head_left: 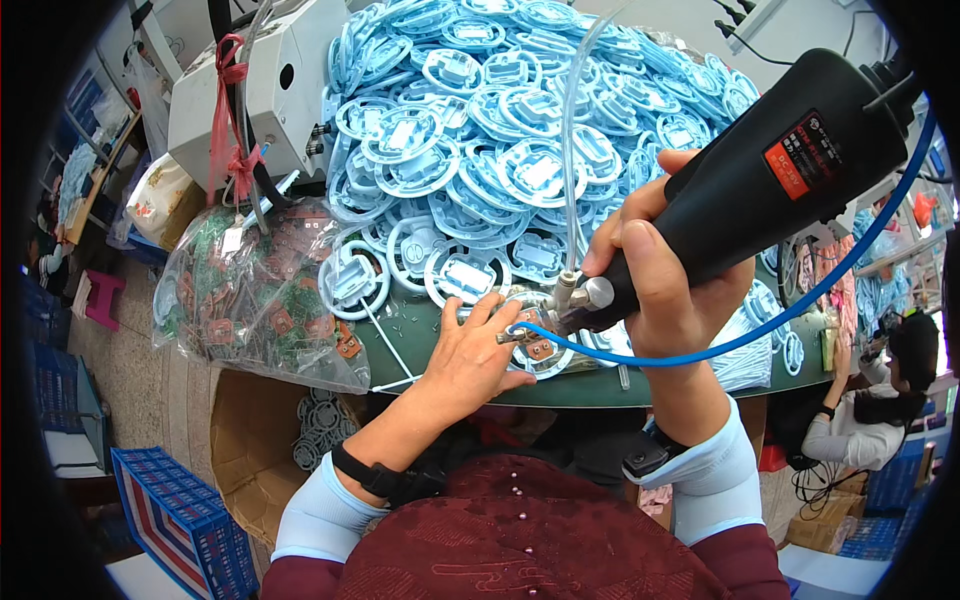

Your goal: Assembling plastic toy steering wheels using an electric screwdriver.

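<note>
And your right hand [675, 288] grips the smooth black power driver [775, 165], slanting it down leftward; your left hand [466, 364] lies flat, fingers splayed, clasping nothing, beside the glossy plastic ring [553, 368] between both hands, light-blue rings [525, 110] heaped beyond

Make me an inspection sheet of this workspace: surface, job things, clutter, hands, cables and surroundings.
Surface: green table, front edge visible.
Job things: black power driver, its metal end over a pale blue ring part with a copper-coloured circuit board.
Clutter: large heap of blue rings behind; plastic bag of circuit boards at left.
Hands: left hand spread at the ring part; right hand gripping the driver.
Cables: blue tube curving below the right hand to the driver's metal end; clear tube rising from there.
Surroundings: blue crate, cardboard box at left; another person at right.
</note>
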Tool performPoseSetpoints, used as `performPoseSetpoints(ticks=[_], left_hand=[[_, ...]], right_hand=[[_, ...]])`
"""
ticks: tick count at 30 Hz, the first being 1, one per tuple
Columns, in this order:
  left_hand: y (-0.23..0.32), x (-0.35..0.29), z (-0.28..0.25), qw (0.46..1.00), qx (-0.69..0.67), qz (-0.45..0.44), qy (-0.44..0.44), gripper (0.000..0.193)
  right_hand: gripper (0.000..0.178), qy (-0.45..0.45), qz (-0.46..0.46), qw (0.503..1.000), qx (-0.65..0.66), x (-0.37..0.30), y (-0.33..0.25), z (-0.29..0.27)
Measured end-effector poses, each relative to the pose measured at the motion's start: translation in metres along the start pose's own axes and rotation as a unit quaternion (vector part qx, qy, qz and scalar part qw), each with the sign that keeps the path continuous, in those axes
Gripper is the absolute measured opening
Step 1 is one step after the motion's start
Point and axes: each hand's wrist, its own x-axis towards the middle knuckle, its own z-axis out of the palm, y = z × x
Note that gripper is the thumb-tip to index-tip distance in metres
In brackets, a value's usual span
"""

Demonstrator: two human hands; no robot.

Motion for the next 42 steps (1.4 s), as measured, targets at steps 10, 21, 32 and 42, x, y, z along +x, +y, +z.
performPoseSetpoints(ticks=[10,21,32,42], left_hand=[[-0.001,0.001,0.001,0.999,-0.024,0.011,0.022,0.063],[-0.003,-0.022,-0.015,0.994,-0.030,-0.013,0.100,0.060],[-0.014,-0.028,0.003,0.994,-0.022,-0.042,0.097,0.030],[-0.047,-0.054,-0.053,0.980,0.119,-0.067,0.142,0.009]], right_hand=[[0.043,-0.020,-0.035,0.989,-0.144,-0.005,0.011,0.009],[0.041,0.087,-0.092,0.973,-0.192,0.044,0.026,-0.033],[0.085,-0.304,-0.001,0.810,-0.501,-0.125,0.060,-0.051],[0.083,-0.334,0.013,0.778,-0.532,-0.133,0.093,-0.063]])
